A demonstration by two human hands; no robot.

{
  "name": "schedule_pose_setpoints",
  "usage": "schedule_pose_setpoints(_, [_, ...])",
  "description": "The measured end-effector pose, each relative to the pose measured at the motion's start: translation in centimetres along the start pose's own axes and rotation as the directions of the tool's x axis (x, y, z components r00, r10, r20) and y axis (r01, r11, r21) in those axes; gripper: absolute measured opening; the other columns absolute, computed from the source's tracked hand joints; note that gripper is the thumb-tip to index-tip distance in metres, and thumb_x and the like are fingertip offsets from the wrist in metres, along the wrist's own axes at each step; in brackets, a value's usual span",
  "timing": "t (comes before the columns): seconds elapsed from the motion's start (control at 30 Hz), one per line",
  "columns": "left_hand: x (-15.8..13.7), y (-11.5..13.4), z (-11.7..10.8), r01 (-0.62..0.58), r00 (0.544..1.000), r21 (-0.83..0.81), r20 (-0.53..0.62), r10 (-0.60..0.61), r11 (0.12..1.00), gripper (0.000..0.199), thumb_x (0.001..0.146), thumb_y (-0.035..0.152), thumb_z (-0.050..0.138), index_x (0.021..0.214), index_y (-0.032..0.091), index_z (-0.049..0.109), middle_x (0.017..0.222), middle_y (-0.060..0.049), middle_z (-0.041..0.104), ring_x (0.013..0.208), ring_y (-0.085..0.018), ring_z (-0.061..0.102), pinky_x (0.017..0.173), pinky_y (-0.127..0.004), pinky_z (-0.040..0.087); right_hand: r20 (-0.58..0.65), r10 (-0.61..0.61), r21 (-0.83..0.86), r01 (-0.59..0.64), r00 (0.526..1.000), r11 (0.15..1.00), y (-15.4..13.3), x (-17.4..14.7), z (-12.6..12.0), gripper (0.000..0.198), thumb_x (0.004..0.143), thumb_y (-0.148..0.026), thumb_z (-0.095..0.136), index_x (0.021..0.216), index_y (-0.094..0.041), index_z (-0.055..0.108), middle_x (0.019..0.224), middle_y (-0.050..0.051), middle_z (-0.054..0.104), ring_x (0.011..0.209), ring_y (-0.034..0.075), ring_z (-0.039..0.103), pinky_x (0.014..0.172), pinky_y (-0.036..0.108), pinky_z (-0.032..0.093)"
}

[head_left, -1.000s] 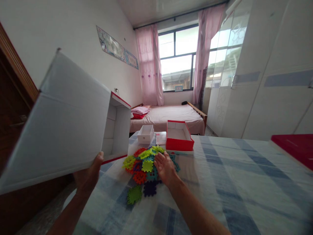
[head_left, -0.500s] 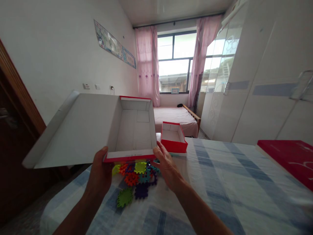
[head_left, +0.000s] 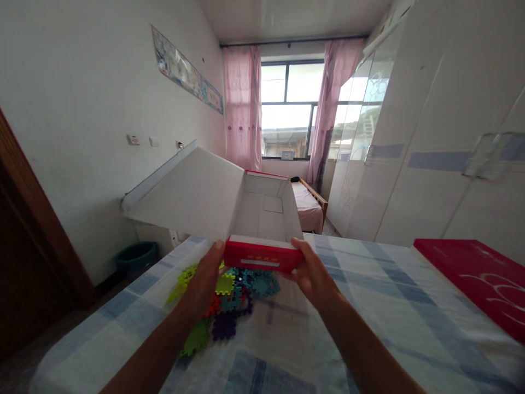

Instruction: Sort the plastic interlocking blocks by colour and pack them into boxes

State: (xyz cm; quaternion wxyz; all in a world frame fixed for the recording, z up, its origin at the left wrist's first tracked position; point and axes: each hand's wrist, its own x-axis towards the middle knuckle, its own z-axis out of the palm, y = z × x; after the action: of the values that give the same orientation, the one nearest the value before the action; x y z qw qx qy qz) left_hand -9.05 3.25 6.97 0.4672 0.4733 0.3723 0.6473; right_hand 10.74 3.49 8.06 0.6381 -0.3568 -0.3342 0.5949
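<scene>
- You grip the box with both hands, its hollow tipped toward you and upward, the red front wall nearest you.
- Your left hand pinches the box's front left corner, thumb near the top edge; its other fingers are mostly hidden.
- Your right hand clamps the front right corner, thumb on the rim, fingers curled underneath.
- The lid stands swung out to the left of the box, slanting up and away.
- Since a moment ago, the box has shifted right and turned, so its lettered front now faces you; the small red tray behind it no longer shows.
- A second ago your right hand was at the pieces; now it shares the box's weight, so neither hand is free for them.
- The pieces lie below the box and nearer you, on the cloth; the green one sits to the near left.
- Well right of the box lies the red case.
</scene>
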Motion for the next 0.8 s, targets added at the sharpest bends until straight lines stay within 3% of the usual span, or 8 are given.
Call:
schedule_pose_setpoints(0.1, [0.2, -0.5, 0.2, -0.036, 0.996, 0.16, 0.09, 0.021, 0.987, 0.061, 0.076, 0.059, 0.052, 0.125, 0.024, 0.05, 0.136, -0.007, 0.046, 0.125, -0.028, 0.04, 0.1, -0.041, 0.036, -0.103, -0.006, 0.01, 0.007, 0.995, 1.0, -2.7, 0.7, -2.4, 0.025, 0.067, -0.036, 0.064, 0.082, -0.021, 0.051, 0.073, -0.001, 0.059, 0.067, 0.015, 0.055, 0.055, 0.027, 0.048])
schedule_pose_setpoints(0.17, [0.5, -1.0, -0.7, -0.04, 0.997, 0.273, 0.075, 0.021, 0.961, 0.061, 0.077, 0.06, 0.05, 0.124, 0.022, 0.051, 0.134, -0.008, 0.048, 0.125, -0.029, 0.04, 0.103, -0.042, 0.033, -0.207, -0.057, -0.042, 0.05, 0.977, 0.998, -4.6, 1.6, -4.8, 0.019, 0.07, -0.033, 0.062, 0.078, -0.021, 0.05, 0.069, -0.002, 0.057, 0.063, 0.013, 0.053, 0.054, 0.026, 0.048])
schedule_pose_setpoints(0.3, [1.3, -2.7, -4.1, -0.018, 1.0, 0.388, 0.003, 0.018, 0.922, 0.062, 0.078, 0.061, 0.046, 0.12, 0.017, 0.054, 0.123, -0.011, 0.056, 0.12, -0.029, 0.045, 0.102, -0.043, 0.035, -0.418, -0.138, -0.157, 0.078, 0.898, 0.985, -7.8, 3.8, -11.1, 0.013, 0.074, -0.031, 0.058, 0.077, -0.021, 0.05, 0.066, -0.002, 0.053, 0.058, 0.012, 0.05, 0.054, 0.029, 0.049])
schedule_pose_setpoints(0.5, [2.5, -5.3, -8.0, -0.009, 0.986, 0.551, -0.134, 0.099, 0.835, 0.058, 0.076, 0.063, 0.043, 0.112, 0.019, 0.059, 0.128, -0.008, 0.051, 0.123, -0.028, 0.041, 0.109, -0.042, 0.023, -0.564, 0.034, -0.1, -0.109, 0.825, 0.989, -8.4, 6.7, -19.4, 0.015, 0.079, -0.035, 0.053, 0.078, -0.022, 0.048, 0.065, -0.002, 0.052, 0.056, 0.014, 0.052, 0.059, 0.037, 0.051])
schedule_pose_setpoints(0.67, [3.2, -7.1, -9.6, -0.037, 0.975, 0.607, -0.152, 0.162, 0.794, 0.054, 0.075, 0.062, 0.046, 0.105, 0.019, 0.061, 0.129, -0.01, 0.049, 0.127, -0.027, 0.036, 0.111, -0.042, 0.018, -0.581, 0.102, -0.093, -0.191, 0.808, 0.977, -6.4, 8.5, -21.4, 0.018, 0.079, -0.038, 0.052, 0.081, -0.02, 0.049, 0.063, 0.0, 0.053, 0.056, 0.017, 0.056, 0.055, 0.037, 0.051])
schedule_pose_setpoints(0.8, [3.3, -7.9, -10.1, -0.069, 0.977, 0.665, -0.105, 0.185, 0.744, 0.052, 0.078, 0.061, 0.043, 0.105, 0.02, 0.06, 0.131, -0.01, 0.046, 0.129, -0.026, 0.034, 0.111, -0.044, 0.018, -0.53, 0.086, -0.148, -0.191, 0.844, 0.97, -5.4, 9.6, -20.8, 0.021, 0.08, -0.039, 0.052, 0.082, -0.018, 0.052, 0.057, 0.001, 0.055, 0.051, 0.017, 0.055, 0.052, 0.033, 0.051])
